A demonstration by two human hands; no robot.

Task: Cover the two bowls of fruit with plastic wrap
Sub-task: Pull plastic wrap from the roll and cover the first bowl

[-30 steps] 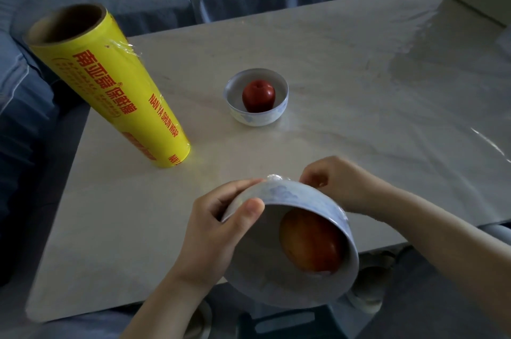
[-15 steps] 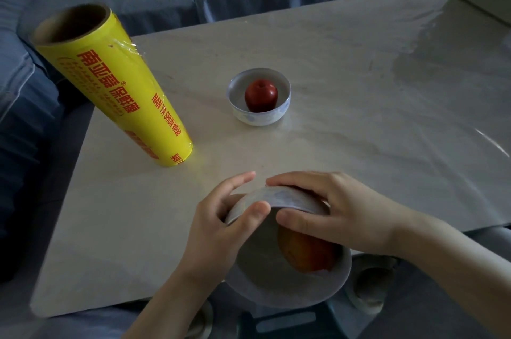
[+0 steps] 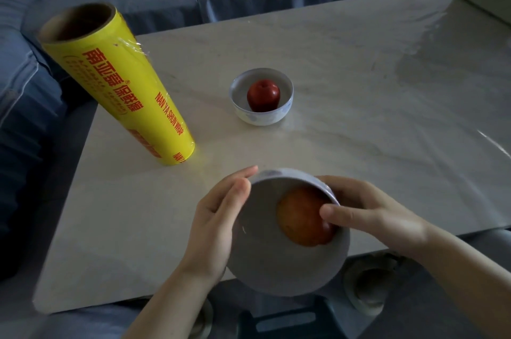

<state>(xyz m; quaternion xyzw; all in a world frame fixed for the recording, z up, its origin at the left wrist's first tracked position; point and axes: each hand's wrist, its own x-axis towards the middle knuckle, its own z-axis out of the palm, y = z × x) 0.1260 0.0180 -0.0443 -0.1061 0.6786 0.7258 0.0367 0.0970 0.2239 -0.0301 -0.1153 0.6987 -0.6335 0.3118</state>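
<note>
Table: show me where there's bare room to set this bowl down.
Widest bare patch: the table's right side, beyond the far bowl. Also free: the near-left corner, bordered by the roll and the left hand. Crowded: the near edge, where the left hand and right hand grip the held bowl.

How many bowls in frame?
2. The near bowl, tilted, with an orange-red fruit inside, is held by the left hand and right hand at the front of the table. The far bowl stands mid-table holding a red apple. None appear hidden.
</note>
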